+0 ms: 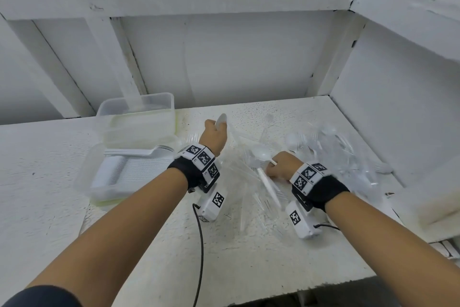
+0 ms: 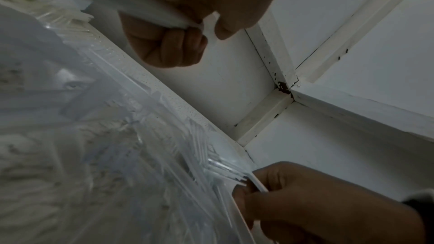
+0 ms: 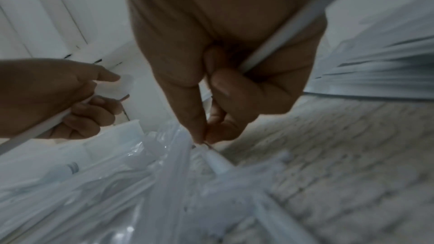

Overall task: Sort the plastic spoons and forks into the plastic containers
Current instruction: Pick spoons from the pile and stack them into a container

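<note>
The person is standing at a white bench [image 1: 249,244], working through a loose pile [image 1: 323,147] of clear and white plastic cutlery that is lying on it. I am taking that pile as my landmark.

The left hand [image 1: 214,138] is hovering just left of the pile, lifted off the bench, its fingers curled round the handle of a white spoon [image 1: 220,120] whose bowl is poking up past the knuckles. In the left wrist view the thumb and fingers [image 2: 169,44] are clamping that handle against the palm. I judge it is being held upright like this so it can be carried leftward and laid flat.

The right hand [image 1: 281,166] is sitting at the near edge of the pile. It is gripping a second spoon [image 1: 263,154] in the palm, handle slanting back toward the person, while thumb and forefinger [image 3: 190,110] are pressing together on the tip of another white piece in the heap. Keeping one spoon tucked away seems to free the fingertips for the next pick.

Well left of the pile a shallow tray [image 1: 84,182] is holding neat rows of white spoons, all lying the same way, presumably so they nest. Just behind it, a deeper clear tub [image 1: 135,105] is standing; what it is holding I cannot tell. Much of the pile is waiting unsorted.
</note>
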`<act>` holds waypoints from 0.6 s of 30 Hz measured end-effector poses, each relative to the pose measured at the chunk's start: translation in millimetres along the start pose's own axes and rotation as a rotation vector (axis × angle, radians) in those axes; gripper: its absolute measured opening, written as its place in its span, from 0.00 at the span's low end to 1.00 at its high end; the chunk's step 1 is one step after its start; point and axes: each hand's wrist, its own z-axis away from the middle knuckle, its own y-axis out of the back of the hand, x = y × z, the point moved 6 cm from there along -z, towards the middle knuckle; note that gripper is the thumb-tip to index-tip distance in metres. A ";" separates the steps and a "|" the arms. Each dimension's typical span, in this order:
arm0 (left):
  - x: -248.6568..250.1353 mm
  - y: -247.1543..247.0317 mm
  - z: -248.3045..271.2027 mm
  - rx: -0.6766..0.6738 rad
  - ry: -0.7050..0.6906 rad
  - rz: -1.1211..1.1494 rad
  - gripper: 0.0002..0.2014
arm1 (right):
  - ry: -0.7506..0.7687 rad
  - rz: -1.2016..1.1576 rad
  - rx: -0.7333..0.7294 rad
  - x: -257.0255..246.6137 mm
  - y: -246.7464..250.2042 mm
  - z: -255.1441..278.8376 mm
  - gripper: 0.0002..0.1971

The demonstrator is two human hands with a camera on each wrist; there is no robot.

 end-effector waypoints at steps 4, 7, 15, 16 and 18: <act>-7.2 -3.1 -0.1 -0.023 0.059 0.005 0.17 | 0.030 0.018 0.018 3.5 3.0 3.7 0.16; -6.5 -8.0 5.1 -0.049 0.043 0.006 0.14 | 0.023 0.039 0.001 8.9 -1.5 4.8 0.17; -9.2 -18.8 10.1 -0.085 0.088 -0.066 0.16 | -0.010 -0.122 -0.107 16.7 -2.2 12.4 0.05; -10.2 -18.7 10.1 -0.082 0.093 -0.070 0.16 | -0.022 -0.166 -0.115 17.2 -2.6 12.7 0.07; -11.6 -18.4 10.1 -0.077 0.102 -0.082 0.15 | -0.015 -0.243 -0.119 12.9 -5.5 12.6 0.09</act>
